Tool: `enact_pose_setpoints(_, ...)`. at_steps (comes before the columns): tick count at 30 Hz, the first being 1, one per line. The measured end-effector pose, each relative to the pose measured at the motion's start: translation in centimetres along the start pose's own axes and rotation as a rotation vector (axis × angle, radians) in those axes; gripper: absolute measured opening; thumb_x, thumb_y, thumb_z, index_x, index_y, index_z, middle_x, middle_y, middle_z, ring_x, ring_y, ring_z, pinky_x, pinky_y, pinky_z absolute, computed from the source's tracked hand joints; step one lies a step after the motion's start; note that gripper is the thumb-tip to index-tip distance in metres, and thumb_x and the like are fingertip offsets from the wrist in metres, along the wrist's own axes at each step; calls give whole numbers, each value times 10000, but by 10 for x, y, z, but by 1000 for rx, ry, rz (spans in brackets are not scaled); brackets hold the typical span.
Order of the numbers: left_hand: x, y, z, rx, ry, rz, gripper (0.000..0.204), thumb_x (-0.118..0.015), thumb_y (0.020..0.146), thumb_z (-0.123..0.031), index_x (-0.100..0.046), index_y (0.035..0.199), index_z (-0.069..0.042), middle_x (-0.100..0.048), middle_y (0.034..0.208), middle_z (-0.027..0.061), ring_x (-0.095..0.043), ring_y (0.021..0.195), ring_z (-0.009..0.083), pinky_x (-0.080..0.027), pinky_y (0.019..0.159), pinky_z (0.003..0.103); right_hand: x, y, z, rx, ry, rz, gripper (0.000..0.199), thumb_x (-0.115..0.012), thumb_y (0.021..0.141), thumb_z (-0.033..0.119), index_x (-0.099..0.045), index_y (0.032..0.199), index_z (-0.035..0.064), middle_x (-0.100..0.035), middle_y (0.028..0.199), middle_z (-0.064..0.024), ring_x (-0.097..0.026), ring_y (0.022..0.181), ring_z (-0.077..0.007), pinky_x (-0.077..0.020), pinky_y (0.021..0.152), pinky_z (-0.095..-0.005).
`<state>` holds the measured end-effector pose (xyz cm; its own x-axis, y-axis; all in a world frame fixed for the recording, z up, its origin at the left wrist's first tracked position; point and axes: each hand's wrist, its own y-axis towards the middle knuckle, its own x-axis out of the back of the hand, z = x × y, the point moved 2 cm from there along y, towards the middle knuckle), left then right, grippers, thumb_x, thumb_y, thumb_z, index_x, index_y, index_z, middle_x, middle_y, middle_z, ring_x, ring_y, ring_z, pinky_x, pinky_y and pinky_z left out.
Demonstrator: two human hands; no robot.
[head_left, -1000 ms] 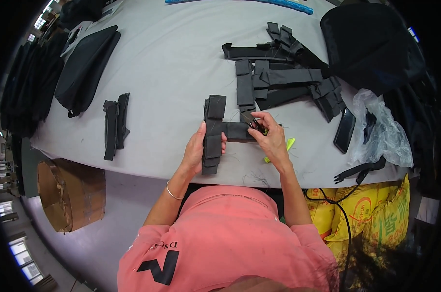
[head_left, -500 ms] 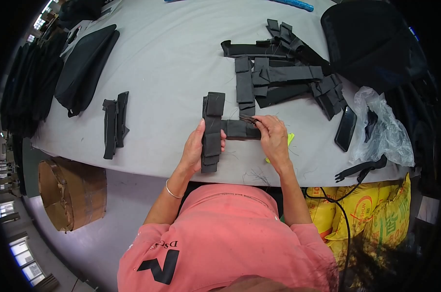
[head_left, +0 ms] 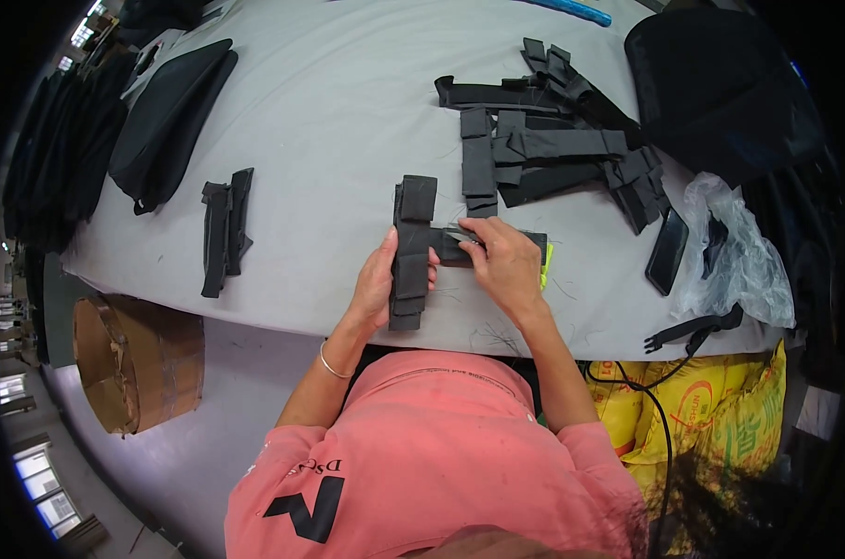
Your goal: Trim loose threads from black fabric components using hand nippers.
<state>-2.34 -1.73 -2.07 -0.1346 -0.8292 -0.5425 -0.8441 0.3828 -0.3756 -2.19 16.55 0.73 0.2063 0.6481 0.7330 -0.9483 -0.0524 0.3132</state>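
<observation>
My left hand (head_left: 377, 282) is wrapped round a black folded fabric strap piece (head_left: 413, 250), held upright above the table with the fingertips showing at its right side. In my right hand (head_left: 509, 265) are small metal thread snips (head_left: 463, 237), their tips pointing left toward that piece. Beneath the right hand lies another black strap (head_left: 532, 244), partly covered by the hand. Beyond the hands spreads a pile of similar black straps (head_left: 571, 144). Loose dark threads lie on the cloth near the table's front edge.
Two black strap pieces (head_left: 225, 233) lie to the left. On the right are a phone (head_left: 666, 252), a clear plastic bag (head_left: 735, 247) and a buckled strap (head_left: 693, 326). Black bags line both sides. A cardboard drum (head_left: 143, 368) and yellow sacks (head_left: 693, 410) stand below the table edge.
My right hand has moved left with the snips, closer to the strap piece in my left hand, uncovering more of the strap beneath. The left hand has hardly moved.
</observation>
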Motion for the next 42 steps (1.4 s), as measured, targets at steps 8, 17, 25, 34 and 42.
enact_pose_setpoints(8, -4, -3, -1, 18, 0, 40, 553, -312, 999, -477, -533, 1066, 25, -622, 897, 100, -617, 717, 160, -545, 644, 311, -18, 22, -2, -113, -100, 90, 114, -658, 784, 141, -680, 890, 105, -642, 829, -61, -624, 766, -277, -487, 658, -375)
enact_pose_setpoints(17, -2, -5, 0, 120, -386, 152, 432, -341, 991, -390, -505, 1135, -16, -594, 929, 104, -584, 754, 189, -535, 591, 328, 9, 14, 2, -194, 477, -46, 246, -674, 801, 127, -701, 1045, 129, -581, 752, -36, -546, 661, -139, -443, 609, -274)
enact_pose_setpoints(25, -15, -5, 3, -120, 204, -16, 474, -671, 833, -83, -399, 1219, -36, -579, 1000, 47, -560, 860, 90, -479, 720, 209, -1, 15, 12, -308, 716, 19, 498, -731, 775, 154, -567, 1245, 136, -466, 791, 5, -449, 696, -90, -411, 637, -223)
enact_pose_setpoints(34, -13, -10, -1, 13, 122, 86, 591, -714, 806, -98, -345, 1261, -19, -599, 1029, 68, -593, 865, 113, -503, 734, 241, -21, 7, -1, -322, 906, 46, 338, -604, 840, 0, -605, 1166, 89, -423, 705, 49, -380, 630, -35, -351, 570, -187)
enact_pose_setpoints(42, -6, -15, 1, 70, -47, 125, 473, -647, 851, -62, -357, 1224, -55, -630, 1016, 71, -618, 900, 120, -503, 662, 227, -31, 0, -9, -362, 947, 4, 306, -595, 844, 8, -611, 1140, 80, -513, 731, 21, -480, 663, -56, -421, 621, -210)
